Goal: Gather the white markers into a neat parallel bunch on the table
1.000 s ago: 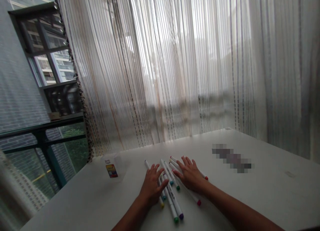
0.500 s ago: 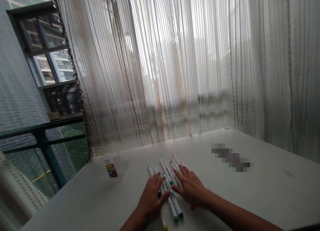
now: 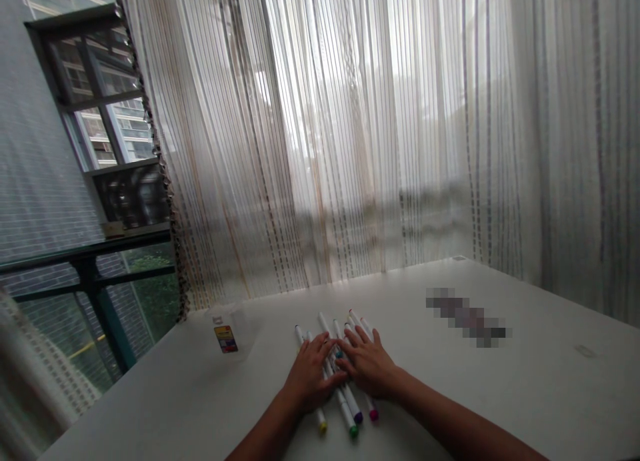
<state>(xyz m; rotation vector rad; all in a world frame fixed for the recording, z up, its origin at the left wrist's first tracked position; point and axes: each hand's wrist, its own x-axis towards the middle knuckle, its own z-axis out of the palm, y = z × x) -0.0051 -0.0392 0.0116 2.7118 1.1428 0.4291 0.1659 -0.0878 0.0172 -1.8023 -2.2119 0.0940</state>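
Observation:
Several white marker pens (image 3: 350,401) lie in a loose bunch on the white table, pointing roughly away from me. Coloured ends show at the near side: yellow, green, purple and pink. My left hand (image 3: 314,373) rests over the left part of the bunch, its fingers stretched out. Across the right part lies my right hand (image 3: 369,362), palm down with fingers spread. The fingertips of both hands come close together over the middle markers. Parts of the markers are hidden under the hands.
On the left of the table (image 3: 165,401) stands a clear plastic box (image 3: 231,331) with a coloured label. A blurred-out, pixelated item (image 3: 465,316) lies to the right. Sheer striped curtains (image 3: 350,148) hang behind the table, with a railing (image 3: 100,294) at the left.
Both hands have moved inward, closer to each other over the markers. The markers' near ends have drawn together, and the yellow-ended one has shifted. The view has shifted slightly.

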